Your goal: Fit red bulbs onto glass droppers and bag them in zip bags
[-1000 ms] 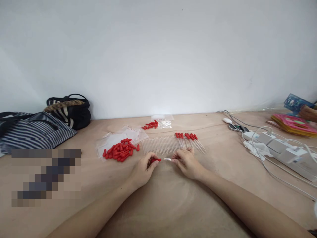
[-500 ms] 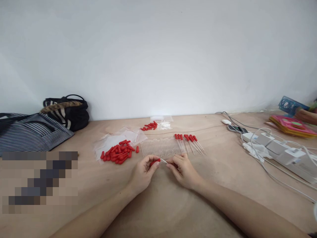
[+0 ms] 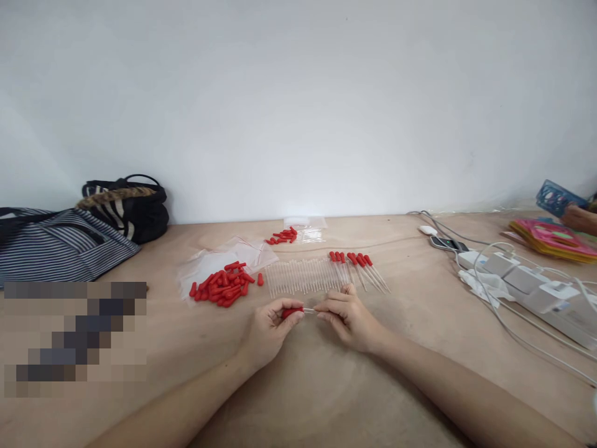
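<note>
My left hand (image 3: 270, 330) pinches a red rubber dropper bulb (image 3: 293, 312) between thumb and fingers. From its right end a thin glass dropper tube (image 3: 308, 310) runs to the fingertips of my right hand (image 3: 349, 318), which are closed on it. Fingers hide how far the tube sits in the bulb. Just beyond my hands lies a row of clear glass tubes (image 3: 296, 277). At its right end several tubes carry red bulbs, forming droppers (image 3: 372, 272). Left of the row is a pile of loose red bulbs (image 3: 219, 289), with a single bulb (image 3: 260, 279) beside it.
Clear zip bags (image 3: 252, 250) lie behind the pile. Farther back are more red bulbs (image 3: 283, 236) and packed tubes (image 3: 312, 235). Bags (image 3: 69, 246) stand left. A power strip (image 3: 550, 305) with cables lies right, near another person's hand (image 3: 581, 218) holding a blue stencil-like sheet (image 3: 553, 198).
The bulb and tube between my hands have come slightly nearer me, and the tube has turned from slanting to nearly level. At the far right, the other person's hand and blue sheet have shifted right.
</note>
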A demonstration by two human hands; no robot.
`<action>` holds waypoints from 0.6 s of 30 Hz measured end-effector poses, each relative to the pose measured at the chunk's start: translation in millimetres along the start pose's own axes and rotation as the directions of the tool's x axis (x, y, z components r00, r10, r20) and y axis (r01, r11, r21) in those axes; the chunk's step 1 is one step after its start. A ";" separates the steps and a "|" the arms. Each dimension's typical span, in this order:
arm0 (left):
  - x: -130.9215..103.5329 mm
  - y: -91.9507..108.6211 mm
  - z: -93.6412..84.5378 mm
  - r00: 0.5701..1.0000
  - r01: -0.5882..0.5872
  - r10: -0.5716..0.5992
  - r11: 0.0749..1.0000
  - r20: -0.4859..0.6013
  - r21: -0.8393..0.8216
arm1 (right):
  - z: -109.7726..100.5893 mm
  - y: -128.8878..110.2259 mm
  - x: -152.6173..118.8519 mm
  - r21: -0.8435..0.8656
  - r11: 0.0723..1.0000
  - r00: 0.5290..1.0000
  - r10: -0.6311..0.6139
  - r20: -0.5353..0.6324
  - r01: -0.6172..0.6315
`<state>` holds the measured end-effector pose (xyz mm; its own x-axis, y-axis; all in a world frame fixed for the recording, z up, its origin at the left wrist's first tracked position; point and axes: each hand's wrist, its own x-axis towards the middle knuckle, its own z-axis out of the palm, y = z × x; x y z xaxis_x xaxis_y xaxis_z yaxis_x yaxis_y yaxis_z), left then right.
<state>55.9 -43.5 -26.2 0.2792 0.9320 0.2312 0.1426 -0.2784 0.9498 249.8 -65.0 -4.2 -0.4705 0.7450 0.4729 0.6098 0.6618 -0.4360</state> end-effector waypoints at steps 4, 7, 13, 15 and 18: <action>-1.9 -2.7 -0.6 0.998 -0.032 0.030 0.999 0.049 0.037 | -1.2 4.3 -0.6 -0.041 0.996 0.997 -0.077 0.026 0.078; -3.0 -2.5 -0.7 0.997 -0.060 0.055 0.995 0.058 0.082 | -0.4 5.6 -0.5 -0.056 0.992 0.993 -0.113 0.024 0.114; -3.4 -2.0 -1.0 0.988 -0.156 0.149 0.970 0.051 0.186 | 3.4 5.1 0.7 -0.061 0.992 0.994 -0.110 0.012 0.110; -3.4 -1.7 -0.8 0.984 -0.179 0.171 0.962 0.058 0.205 | 5.4 4.6 1.4 -0.046 0.992 0.993 -0.117 0.009 0.117; -3.8 -0.9 -0.6 0.980 -0.194 0.179 0.955 0.083 0.224 | 7.6 3.9 3.2 0.006 0.990 0.990 -0.142 0.013 0.142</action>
<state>54.1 -46.7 -27.8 0.3784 0.8442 0.3796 0.2944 -0.4985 0.8154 245.8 -59.4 -10.2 -0.5608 0.6443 0.5200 0.5329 0.7615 -0.3690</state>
